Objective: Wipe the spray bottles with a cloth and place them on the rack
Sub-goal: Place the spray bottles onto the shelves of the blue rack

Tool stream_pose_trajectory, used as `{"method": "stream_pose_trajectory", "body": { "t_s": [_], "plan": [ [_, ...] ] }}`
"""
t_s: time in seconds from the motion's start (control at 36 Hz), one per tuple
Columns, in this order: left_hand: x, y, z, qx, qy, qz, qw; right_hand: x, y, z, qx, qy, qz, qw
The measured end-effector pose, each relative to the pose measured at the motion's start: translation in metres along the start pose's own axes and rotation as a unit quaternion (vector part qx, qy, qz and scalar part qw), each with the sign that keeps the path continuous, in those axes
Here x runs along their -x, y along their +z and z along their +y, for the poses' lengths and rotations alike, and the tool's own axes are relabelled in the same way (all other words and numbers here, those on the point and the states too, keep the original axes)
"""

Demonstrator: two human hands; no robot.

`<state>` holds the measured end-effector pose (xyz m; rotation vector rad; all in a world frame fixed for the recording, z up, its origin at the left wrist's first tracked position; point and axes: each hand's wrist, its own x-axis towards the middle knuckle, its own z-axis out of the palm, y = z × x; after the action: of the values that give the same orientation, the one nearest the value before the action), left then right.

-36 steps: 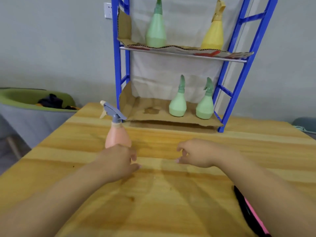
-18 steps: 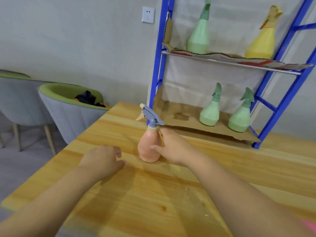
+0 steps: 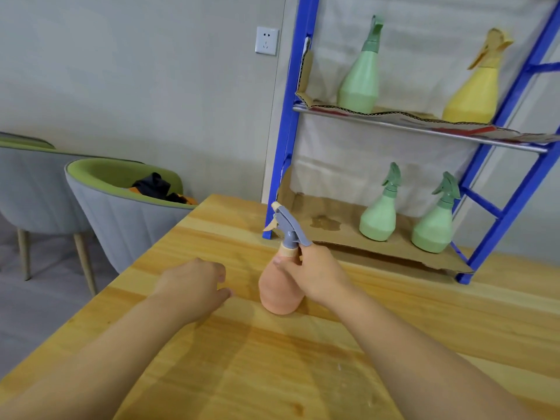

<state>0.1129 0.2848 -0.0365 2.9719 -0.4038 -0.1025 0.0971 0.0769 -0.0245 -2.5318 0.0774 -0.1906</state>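
A pink spray bottle (image 3: 277,291) with a grey trigger head stands on the wooden table (image 3: 303,374), tilted slightly. My right hand (image 3: 318,274) grips its neck and upper body. My left hand (image 3: 194,283) rests on the table just left of the bottle, fingers loosely curled, holding nothing. The blue rack (image 3: 291,116) stands behind, its shelves lined with cardboard. Two green bottles (image 3: 378,216) (image 3: 433,225) sit on the lower shelf. A green bottle (image 3: 360,80) and a yellow bottle (image 3: 475,92) sit on the upper shelf. No cloth is in view.
Two grey-and-green chairs (image 3: 121,201) stand left of the table, one holding dark clothing. The table's left edge runs diagonally near my left arm. A wall socket (image 3: 266,40) is on the grey wall. The left part of the lower shelf's cardboard (image 3: 321,219) is bare.
My left hand let go of the pink bottle and moved left. My right hand came across and took the bottle by its neck. The view has swung left.
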Motion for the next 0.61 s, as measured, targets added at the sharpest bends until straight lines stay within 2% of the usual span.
{"method": "stream_pose_trajectory", "body": {
  "t_s": [0.19, 0.42, 0.61],
  "plan": [
    [-0.024, -0.006, 0.02, -0.015, 0.039, -0.01, 0.999, -0.012, -0.034, 0.02, 0.166, 0.033, 0.054, 0.984],
    [-0.067, -0.023, 0.041, -0.042, 0.072, 0.006, 0.996, -0.058, -0.078, 0.036, 0.181, 0.063, 0.164, 0.968],
    [-0.1, -0.038, 0.056, -0.074, 0.095, 0.011, 0.993, -0.116, -0.089, 0.042, 0.195, 0.096, 0.188, 0.958]
  ]
}}
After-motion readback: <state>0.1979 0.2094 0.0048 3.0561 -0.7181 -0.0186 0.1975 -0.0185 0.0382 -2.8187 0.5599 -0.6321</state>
